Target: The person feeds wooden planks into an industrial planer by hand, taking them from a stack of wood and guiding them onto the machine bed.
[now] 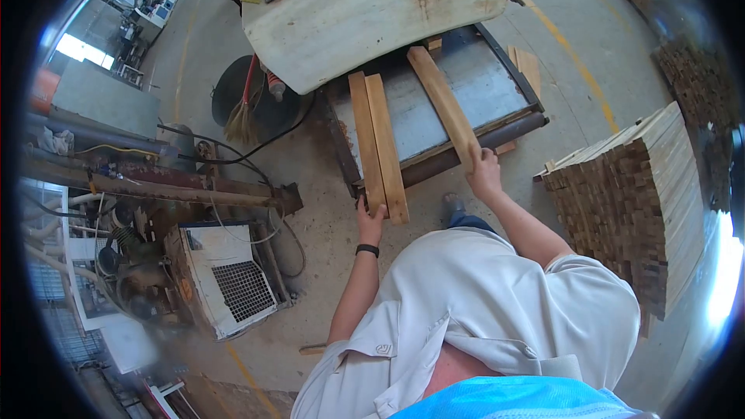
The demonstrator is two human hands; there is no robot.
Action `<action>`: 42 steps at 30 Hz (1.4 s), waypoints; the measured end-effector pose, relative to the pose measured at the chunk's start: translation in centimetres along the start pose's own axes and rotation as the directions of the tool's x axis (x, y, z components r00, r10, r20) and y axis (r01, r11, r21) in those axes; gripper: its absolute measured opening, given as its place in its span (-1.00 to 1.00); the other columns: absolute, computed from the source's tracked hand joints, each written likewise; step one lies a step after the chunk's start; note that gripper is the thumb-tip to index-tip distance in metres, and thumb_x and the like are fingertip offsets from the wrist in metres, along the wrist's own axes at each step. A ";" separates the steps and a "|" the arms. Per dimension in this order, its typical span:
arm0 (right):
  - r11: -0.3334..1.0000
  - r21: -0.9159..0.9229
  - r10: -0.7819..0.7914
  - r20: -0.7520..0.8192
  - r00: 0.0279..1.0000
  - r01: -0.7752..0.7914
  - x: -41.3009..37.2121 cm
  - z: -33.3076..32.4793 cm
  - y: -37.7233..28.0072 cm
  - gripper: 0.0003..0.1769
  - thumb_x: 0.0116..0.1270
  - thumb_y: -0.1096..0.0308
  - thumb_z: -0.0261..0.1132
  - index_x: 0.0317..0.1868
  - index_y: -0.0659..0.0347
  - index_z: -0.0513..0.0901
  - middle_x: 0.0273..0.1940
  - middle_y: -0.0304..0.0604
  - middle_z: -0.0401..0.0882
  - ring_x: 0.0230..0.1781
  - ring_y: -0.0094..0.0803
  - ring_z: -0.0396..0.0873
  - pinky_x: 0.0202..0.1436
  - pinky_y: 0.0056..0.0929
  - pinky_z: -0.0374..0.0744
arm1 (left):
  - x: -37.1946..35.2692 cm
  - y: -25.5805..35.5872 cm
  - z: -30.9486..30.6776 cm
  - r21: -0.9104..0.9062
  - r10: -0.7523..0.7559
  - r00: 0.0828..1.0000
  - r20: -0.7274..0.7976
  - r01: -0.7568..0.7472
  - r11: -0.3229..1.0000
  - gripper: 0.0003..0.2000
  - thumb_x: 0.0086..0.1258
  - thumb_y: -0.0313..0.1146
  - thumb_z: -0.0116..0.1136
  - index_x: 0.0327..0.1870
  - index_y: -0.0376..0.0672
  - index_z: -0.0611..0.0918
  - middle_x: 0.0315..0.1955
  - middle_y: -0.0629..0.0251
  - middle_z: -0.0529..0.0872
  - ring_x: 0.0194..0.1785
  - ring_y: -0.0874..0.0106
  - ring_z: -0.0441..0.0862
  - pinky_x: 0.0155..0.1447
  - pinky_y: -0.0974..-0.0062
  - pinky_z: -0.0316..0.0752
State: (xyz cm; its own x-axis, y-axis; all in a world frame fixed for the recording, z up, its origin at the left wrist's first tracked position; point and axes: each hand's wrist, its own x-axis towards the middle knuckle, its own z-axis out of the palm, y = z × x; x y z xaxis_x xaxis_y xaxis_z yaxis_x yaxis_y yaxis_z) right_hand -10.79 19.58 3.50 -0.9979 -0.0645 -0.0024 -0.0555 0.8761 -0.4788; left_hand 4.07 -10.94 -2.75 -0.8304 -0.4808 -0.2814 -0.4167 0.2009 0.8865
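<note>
Closest in is the person's pale shirt (497, 302), and a black wristband (367, 250) sits on the left forearm. Just beyond it the left hand (371, 216) is curled shut on the near end of the paired slats (378, 143). These are two long, narrow strips of pale orange-brown wood, lying flat and touching side by side. Their near ends stick out past the front edge of the desk (481, 77) (a grey steel machine bed in a dark frame). Slightly farther and to the right, the right hand (485, 172) is closed around the near end of the single slat (442, 102). This is the same kind of wood, and it lies at an angle across the desk, apart from the pair. The far ends of all three slats run in under the machine's worn white hood (372, 8). To the right a tall stack of cut slats (636, 202) stands on the concrete floor (326, 209), near the right arm. To the left, well apart from the hands, sit a broom (242, 112) and a dusty motor unit (229, 279).
</note>
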 end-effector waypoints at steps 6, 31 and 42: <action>0.971 -0.119 -0.198 0.089 0.976 0.208 3.5 1.0 -2.2 -0.15 0.07 0.35 0.36 0.45 -0.08 0.32 0.13 0.10 0.40 0.16 0.02 0.42 0.17 -0.06 0.45 | -0.2 0.0 0.4 -0.363 -0.238 0.965 0.108 0.261 0.894 -0.17 0.35 -0.17 0.35 0.50 -0.26 0.12 0.30 -0.01 0.40 0.29 0.16 0.47 0.27 0.23 0.49; 0.292 0.627 -0.117 0.773 0.623 -0.723 -0.1 8.0 -4.3 -0.42 0.38 0.08 0.34 0.22 0.32 0.44 -0.04 -0.06 0.60 -0.05 -0.29 0.62 0.00 -0.32 0.61 | -1.1 1.5 3.1 -0.475 -0.312 0.931 0.191 0.365 0.801 -0.35 0.31 -0.17 0.39 0.31 -0.24 0.33 0.09 0.19 0.56 0.06 0.33 0.62 0.00 0.31 0.65; 0.944 0.234 -0.271 0.155 0.950 0.231 -2.1 0.5 -1.7 -0.07 0.20 0.17 0.45 0.49 0.18 0.17 0.31 0.15 0.30 0.28 0.03 0.38 0.33 -0.12 0.41 | -4.2 2.1 0.3 -0.454 -0.207 0.942 0.264 0.311 0.835 -0.27 0.38 0.01 0.29 0.47 -0.11 0.27 0.13 0.20 0.55 0.04 0.35 0.62 -0.09 0.35 0.69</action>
State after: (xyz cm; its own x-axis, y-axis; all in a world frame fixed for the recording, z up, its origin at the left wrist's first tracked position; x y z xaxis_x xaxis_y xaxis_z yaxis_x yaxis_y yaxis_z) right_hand -8.62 17.95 3.87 -0.9277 -0.3731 -0.0089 -0.2756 0.7009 -0.6578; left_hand 6.58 -8.23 0.21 -0.7933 -0.2697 -0.5458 -0.4381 -0.3696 0.8194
